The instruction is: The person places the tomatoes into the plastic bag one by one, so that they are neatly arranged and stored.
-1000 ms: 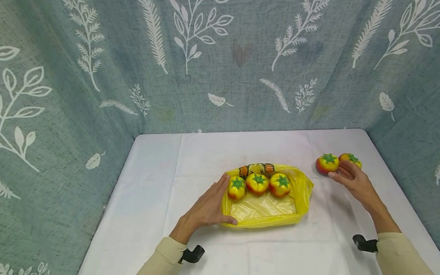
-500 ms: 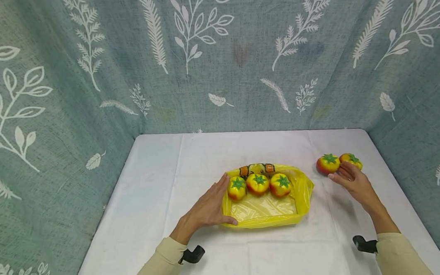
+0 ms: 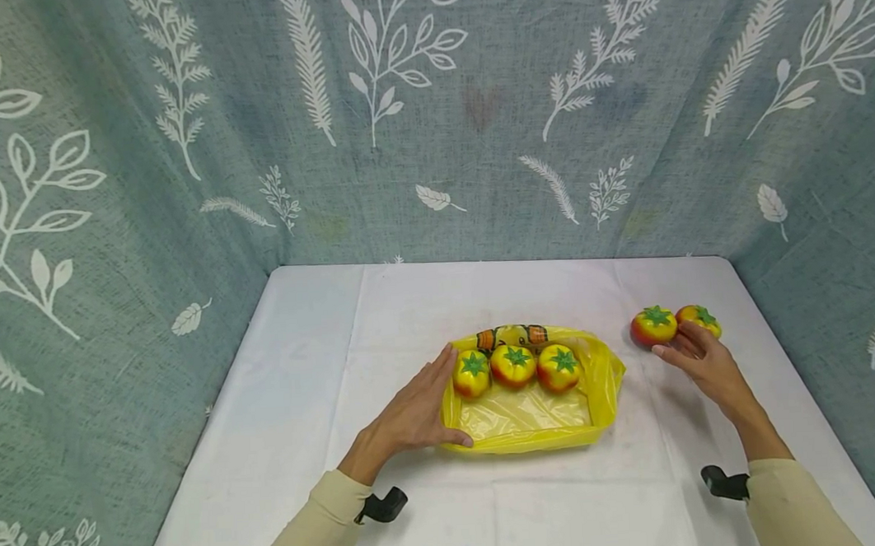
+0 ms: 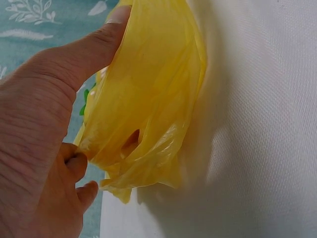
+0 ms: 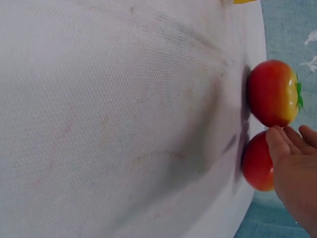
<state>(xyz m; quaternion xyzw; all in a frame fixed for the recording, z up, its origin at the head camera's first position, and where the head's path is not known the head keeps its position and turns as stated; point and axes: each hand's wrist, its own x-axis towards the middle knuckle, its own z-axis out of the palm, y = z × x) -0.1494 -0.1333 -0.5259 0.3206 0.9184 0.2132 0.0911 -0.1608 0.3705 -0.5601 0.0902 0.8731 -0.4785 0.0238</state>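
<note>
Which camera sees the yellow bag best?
The head view, because there the yellow bag shows its open top and three fruits inside. The left wrist view shows one side; the right wrist view, probably just a sliver.

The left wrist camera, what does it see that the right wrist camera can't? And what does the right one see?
Only the left wrist view shows the left hand, against the wrinkled side of the yellow plastic bag.

Only the right wrist view shows the right hand, near two red-and-yellow tomato-like fruits.

Both show the white tablecloth and the blue-green curtain with white leaves. The right wrist view also has a yellow sliver at its top edge, too small to name for sure.
</note>
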